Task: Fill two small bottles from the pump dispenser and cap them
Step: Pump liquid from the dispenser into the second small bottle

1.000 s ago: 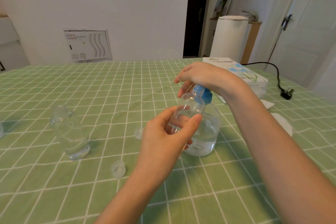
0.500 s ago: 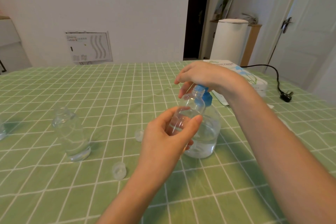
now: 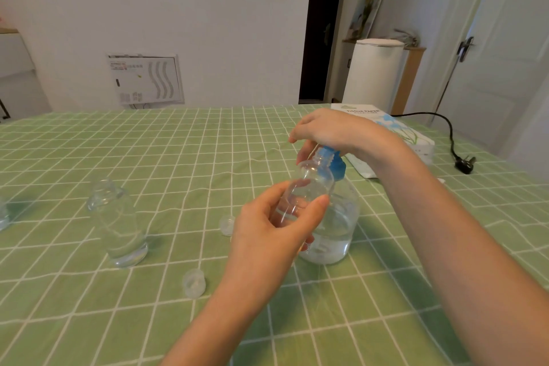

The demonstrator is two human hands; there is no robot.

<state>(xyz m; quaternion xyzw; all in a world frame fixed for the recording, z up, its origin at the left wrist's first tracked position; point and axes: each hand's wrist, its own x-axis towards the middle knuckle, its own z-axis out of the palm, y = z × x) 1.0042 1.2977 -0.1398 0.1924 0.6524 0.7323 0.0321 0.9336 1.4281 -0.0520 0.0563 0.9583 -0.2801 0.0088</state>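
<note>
Two bare hands work over a green tablecloth with a white grid point(image 3: 148, 157). The left hand point(image 3: 276, 235) grasps a small clear plastic bottle point(image 3: 309, 187) between thumb and fingers, holding it off the table; its long axis leans up and slightly to the right, and its open mouth points up at the blue nozzle of the pump. The right hand point(image 3: 332, 131) is curled down over the blue pump head point(image 3: 335, 162) of a round clear dispenser bottle point(image 3: 335, 229) that stands upright on the cloth, partly filled with clear liquid; its fingertips hang in front of the nozzle. A second clear small bottle point(image 3: 118, 223) stands upright and uncapped well to the left, with some liquid in its base. Two small clear caps lie on the cloth: one cap point(image 3: 227, 224) just left of the left hand, another cap point(image 3: 193, 282) nearer the camera. Behind the right wrist lies a white tissue box point(image 3: 398, 131) with blue print, whose lettering seems to read "TISSUE PAPER". A black power cord with plug point(image 3: 463, 165) lies at the far right.
</note>
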